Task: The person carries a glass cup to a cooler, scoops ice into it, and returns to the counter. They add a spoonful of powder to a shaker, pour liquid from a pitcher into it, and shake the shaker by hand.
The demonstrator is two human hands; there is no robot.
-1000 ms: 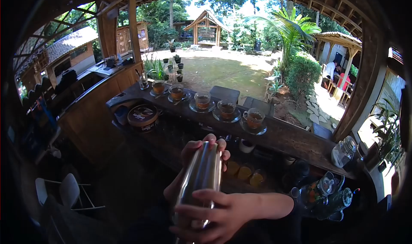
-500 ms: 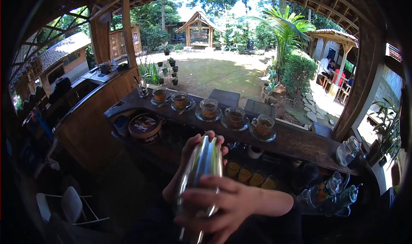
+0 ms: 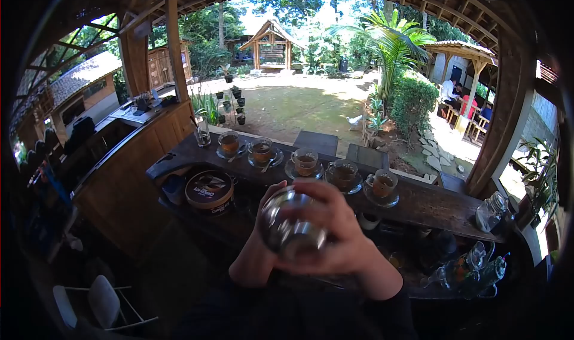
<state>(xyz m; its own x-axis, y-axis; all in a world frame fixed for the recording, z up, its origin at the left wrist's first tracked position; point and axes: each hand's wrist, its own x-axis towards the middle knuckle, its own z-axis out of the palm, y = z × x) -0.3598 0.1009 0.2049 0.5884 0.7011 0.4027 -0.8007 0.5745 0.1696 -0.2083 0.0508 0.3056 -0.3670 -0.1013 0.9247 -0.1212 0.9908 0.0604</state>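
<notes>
Both of my hands grip a shiny metal cocktail shaker (image 3: 276,223), its cap end tipped toward me and smeared by motion. My right hand (image 3: 342,232) is closed round the cap end and the near side. On the left, my left hand (image 3: 258,257) wraps the shaker's far part, most of its fingers hidden behind the metal. Beyond the shaker, a row of glass cups of brown drink stands on saucers along the dark wooden counter; the middle cup (image 3: 305,162) and a right-hand cup (image 3: 381,183) are nearest to my hands.
A round chocolate tub (image 3: 209,189) sits on the lower shelf at left. A glass jar (image 3: 490,211) stands at the counter's right end, with glass bottles (image 3: 472,268) below it. A white folding chair (image 3: 104,301) is at lower left. People (image 3: 449,91) sit in the right-hand shelter.
The shaker has swung from nearly upright to cap end toward me, and my right hand has risen with it. A white bird on the ground outside has moved left and down.
</notes>
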